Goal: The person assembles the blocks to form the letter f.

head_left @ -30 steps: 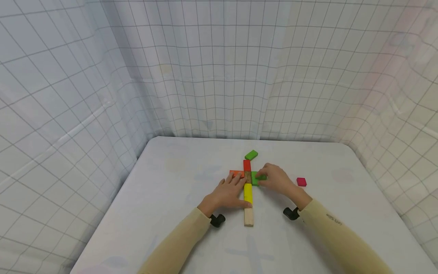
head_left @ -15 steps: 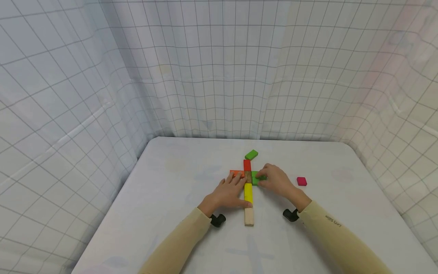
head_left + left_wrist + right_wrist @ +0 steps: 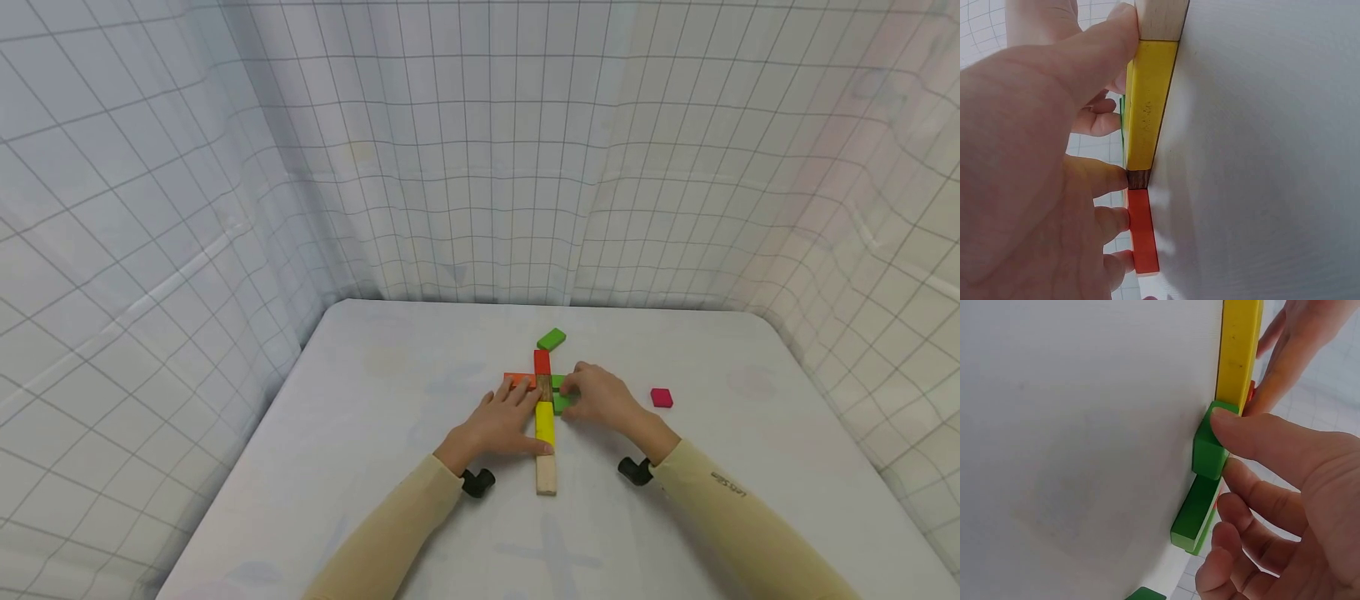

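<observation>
At frame centre, the left hand [image 3: 497, 425] lies spread, steadying the yellow block [image 3: 543, 422]; the right hand [image 3: 600, 397] pinches the green block [image 3: 558, 402], seemingly squaring the cross; next needs gentle alignment.

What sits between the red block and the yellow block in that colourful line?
A small dark brown block sits between the red block and the yellow block, at the crossing of the cross. The head view shows it, and the left wrist view confirms it.

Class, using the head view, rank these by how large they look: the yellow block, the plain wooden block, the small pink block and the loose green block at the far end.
1. Yellow block
2. Plain wooden block
3. Loose green block, farther off, so its rank is unsure
4. Small pink block
</observation>
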`<state>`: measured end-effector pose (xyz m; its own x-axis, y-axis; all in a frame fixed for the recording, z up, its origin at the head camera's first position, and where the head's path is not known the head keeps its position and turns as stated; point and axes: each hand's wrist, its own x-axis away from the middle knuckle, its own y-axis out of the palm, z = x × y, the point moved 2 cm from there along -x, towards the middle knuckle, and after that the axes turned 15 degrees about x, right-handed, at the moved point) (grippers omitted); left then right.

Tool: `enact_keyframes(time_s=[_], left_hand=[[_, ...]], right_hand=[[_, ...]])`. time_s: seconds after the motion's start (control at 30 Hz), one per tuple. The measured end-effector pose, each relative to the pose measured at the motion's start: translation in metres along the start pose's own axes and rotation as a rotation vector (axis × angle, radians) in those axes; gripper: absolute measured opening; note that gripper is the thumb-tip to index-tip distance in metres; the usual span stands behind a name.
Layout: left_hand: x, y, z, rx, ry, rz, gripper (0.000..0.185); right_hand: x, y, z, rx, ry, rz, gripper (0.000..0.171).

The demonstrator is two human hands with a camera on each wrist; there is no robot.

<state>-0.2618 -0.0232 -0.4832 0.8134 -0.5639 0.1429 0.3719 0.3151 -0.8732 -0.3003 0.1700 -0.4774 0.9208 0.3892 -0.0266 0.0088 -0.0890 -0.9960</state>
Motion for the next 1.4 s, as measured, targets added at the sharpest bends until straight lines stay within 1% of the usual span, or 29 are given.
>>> enact_keyframes(time_s=[0.33,0.6,0.77,0.93,1.1,1.4], left_hand=[[-0.0005,0.0000,0.0002,-0.011,0.001,-0.005,0.102],[0.0004,-0.0019,0.0014,-0.020,0.008,-0.004,0.101],[0.0013,-0.0034,0.0025,-0.022,0.009,0.000,0.100],[0.0010,-0.0021,0.0024,-0.009,0.006,-0.009,0.101],[-0.0003,-0.0001,0.0008,-0.019,0.010,-0.002,0.101],[-0.0027,0.0009,-0.0006,-0.022,0.008,-0.005,0.101]], right_hand=[[-0.0007,-0.0007,-0.0012,0.004,0.006,-0.017,0.030],[-0.0008,0.0006,0.0005,-0.009,0.005,0.007,0.030],[-0.0010,0.0021,0.0016,-0.020,-0.014,0.021,0.029],[-0.0010,0.0028,0.0028,-0.026,-0.021,0.023,0.027],[0.0004,0.0043,0.0038,-0.019,-0.017,0.024,0.027],[0.0028,0.0045,0.0059,-0.064,-0.028,0.043,0.028]])
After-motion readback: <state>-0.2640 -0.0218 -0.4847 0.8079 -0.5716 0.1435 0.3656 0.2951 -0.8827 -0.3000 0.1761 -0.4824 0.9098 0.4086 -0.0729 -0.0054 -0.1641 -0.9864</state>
